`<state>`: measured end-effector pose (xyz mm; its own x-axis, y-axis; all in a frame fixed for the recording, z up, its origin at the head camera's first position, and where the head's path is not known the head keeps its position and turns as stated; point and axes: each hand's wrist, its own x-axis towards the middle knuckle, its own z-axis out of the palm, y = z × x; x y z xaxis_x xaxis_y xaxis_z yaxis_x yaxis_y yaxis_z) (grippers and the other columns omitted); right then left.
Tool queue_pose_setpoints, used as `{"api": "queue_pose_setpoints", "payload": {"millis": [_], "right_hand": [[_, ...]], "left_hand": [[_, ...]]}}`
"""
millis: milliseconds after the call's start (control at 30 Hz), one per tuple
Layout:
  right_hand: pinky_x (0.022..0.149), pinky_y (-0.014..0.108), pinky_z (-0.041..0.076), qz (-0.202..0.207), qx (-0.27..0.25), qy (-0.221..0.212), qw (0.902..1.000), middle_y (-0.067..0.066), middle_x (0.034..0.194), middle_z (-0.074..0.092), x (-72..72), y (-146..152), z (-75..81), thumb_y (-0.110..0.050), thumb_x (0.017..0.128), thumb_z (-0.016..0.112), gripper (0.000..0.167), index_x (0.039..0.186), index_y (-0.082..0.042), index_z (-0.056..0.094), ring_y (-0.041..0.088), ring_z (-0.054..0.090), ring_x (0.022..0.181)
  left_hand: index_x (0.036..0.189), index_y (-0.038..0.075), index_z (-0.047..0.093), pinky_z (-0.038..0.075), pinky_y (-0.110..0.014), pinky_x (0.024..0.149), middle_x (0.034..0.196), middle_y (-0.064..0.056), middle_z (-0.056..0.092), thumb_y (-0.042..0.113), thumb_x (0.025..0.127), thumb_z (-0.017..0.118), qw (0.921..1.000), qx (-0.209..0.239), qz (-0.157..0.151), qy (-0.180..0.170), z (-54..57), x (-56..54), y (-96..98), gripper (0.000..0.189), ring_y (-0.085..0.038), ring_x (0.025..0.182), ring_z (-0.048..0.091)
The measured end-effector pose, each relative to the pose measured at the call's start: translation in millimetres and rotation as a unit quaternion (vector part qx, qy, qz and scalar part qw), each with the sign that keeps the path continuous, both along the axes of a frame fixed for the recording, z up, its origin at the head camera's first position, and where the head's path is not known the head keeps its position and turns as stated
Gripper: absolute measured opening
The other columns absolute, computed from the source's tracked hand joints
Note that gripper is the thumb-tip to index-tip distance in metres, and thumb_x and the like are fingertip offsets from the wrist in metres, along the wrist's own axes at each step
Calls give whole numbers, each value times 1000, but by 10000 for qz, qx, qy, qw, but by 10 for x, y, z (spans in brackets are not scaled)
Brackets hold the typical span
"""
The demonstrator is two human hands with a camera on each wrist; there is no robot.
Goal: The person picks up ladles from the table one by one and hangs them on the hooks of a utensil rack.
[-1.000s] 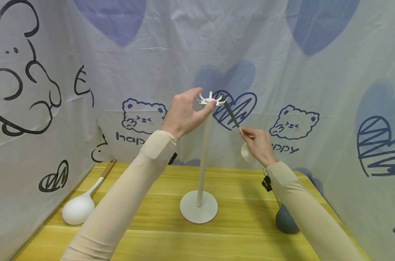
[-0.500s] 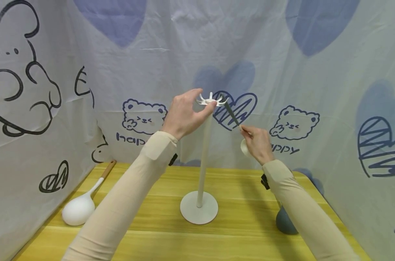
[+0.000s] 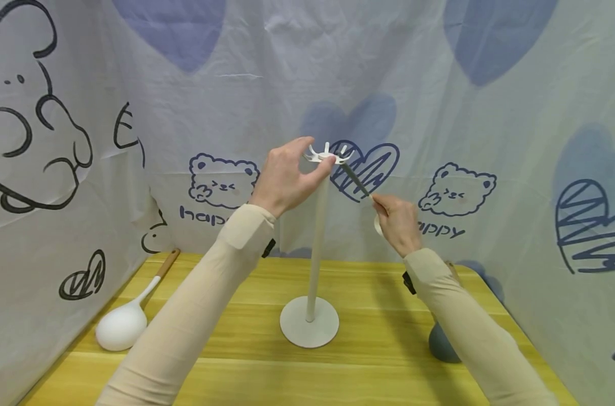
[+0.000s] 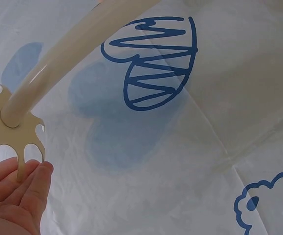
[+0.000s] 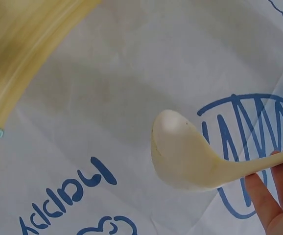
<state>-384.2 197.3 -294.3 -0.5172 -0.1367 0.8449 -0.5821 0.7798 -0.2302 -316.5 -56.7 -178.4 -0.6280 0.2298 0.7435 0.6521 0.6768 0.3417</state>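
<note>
A white utensil stand (image 3: 317,248) rises from a round base, with a ring of curved hooks (image 3: 329,155) at its top. My left hand (image 3: 285,176) grips that hook ring from the left, thumb in front; in the left wrist view its fingers (image 4: 34,191) lie against the hooks. My right hand (image 3: 400,221) pinches a cream ladle (image 5: 180,152) at the neck, right of the pole. The ladle's dark handle (image 3: 357,181) slants up and left, its tip overlapping the hooks in the head view. Its bowl hangs below the hand, mostly hidden there.
A white ladle with a wooden handle (image 3: 122,326) lies on the table's left side. A dark blue-grey utensil (image 3: 443,343) lies at the right, partly behind my right forearm. Printed cloth (image 3: 267,84) encloses the wooden table (image 3: 246,372) at back and sides.
My right hand has shifted slightly left and up, carrying the dark handle's tip left into the hook ring. The left hand stays on the stand's top.
</note>
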Motion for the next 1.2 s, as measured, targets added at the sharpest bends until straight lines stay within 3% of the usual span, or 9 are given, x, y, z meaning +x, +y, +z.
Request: {"api": "queue_pose_setpoints", "payload": {"millis": [233, 433, 667, 1200], "right_hand": [[80, 46, 59, 39, 111, -294, 9995, 18, 100, 74, 27, -78, -71, -1, 89, 68, 17, 105, 0, 73, 35, 71, 88], [85, 45, 58, 361, 256, -711, 9965, 18, 104, 73, 63, -186, -135, -3, 94, 63, 14, 105, 0, 70, 32, 70, 94], [79, 38, 61, 853, 200, -1257, 9882, 18, 104, 72, 135, -332, -243, -6, 95, 62, 17, 111, 0, 66, 29, 71, 93], [76, 34, 62, 1416, 219, -1570, 9772, 12, 106, 73, 227, -367, -387, -12, 97, 61, 26, 123, -6, 63, 24, 71, 93]], "left_hand": [[137, 3, 55, 40, -35, 114, 142, -13, 55, 46, 94, 59, 10000, -22, 25, 27, -1, 6, -5, 61, -27, 133, 51], [137, 3, 55, 40, -35, 114, 142, -13, 55, 46, 94, 59, 10000, 4, 15, 48, 4, -2, -7, 60, -27, 133, 51], [137, 3, 54, 38, -34, 115, 143, -13, 55, 46, 95, 58, 10000, 10, -2, 45, -9, -5, -10, 61, -27, 134, 50], [138, 4, 54, 38, -35, 115, 143, -13, 54, 46, 95, 58, 10000, 90, -23, 30, -21, -6, -4, 61, -27, 135, 49]]}}
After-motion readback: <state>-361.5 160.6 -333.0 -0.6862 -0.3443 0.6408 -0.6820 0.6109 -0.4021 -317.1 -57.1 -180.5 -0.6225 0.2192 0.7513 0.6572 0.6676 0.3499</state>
